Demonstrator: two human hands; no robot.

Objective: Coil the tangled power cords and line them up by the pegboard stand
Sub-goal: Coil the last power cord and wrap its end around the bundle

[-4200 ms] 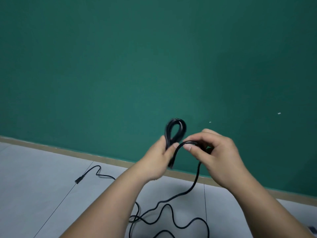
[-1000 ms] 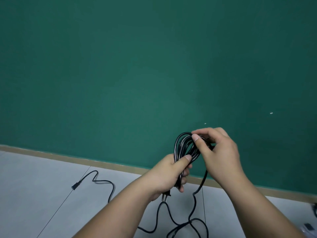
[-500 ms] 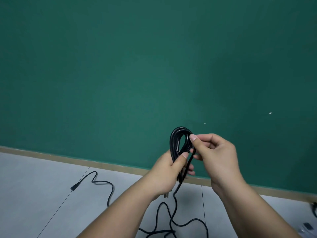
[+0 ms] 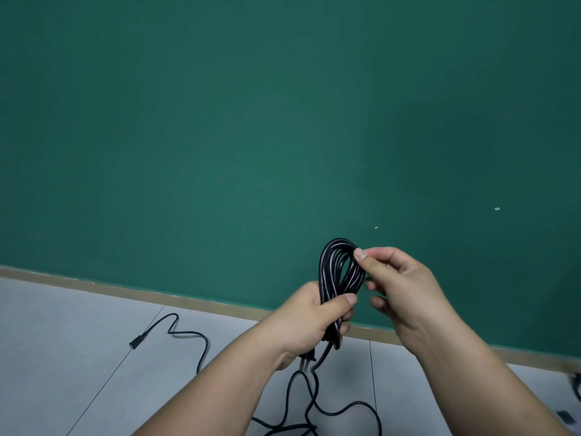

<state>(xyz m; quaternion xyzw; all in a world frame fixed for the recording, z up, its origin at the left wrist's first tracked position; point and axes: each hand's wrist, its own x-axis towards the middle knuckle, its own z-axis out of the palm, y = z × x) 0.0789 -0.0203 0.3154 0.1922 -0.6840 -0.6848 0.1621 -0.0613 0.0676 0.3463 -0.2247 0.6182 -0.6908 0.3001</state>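
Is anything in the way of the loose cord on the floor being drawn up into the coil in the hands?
Nothing visible. The left hand grips the coil, the right hand pinches its top, and the loose cord trails over the floor to its free end connector. Only its own crossed loops might snag.

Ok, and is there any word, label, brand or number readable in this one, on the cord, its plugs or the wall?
None can be read.
On the power cord: no print visible on the jacket.
On the two-pin plug and the connector lying on the floor: too small to tell.
On the green wall: only two pale specks, no characters.
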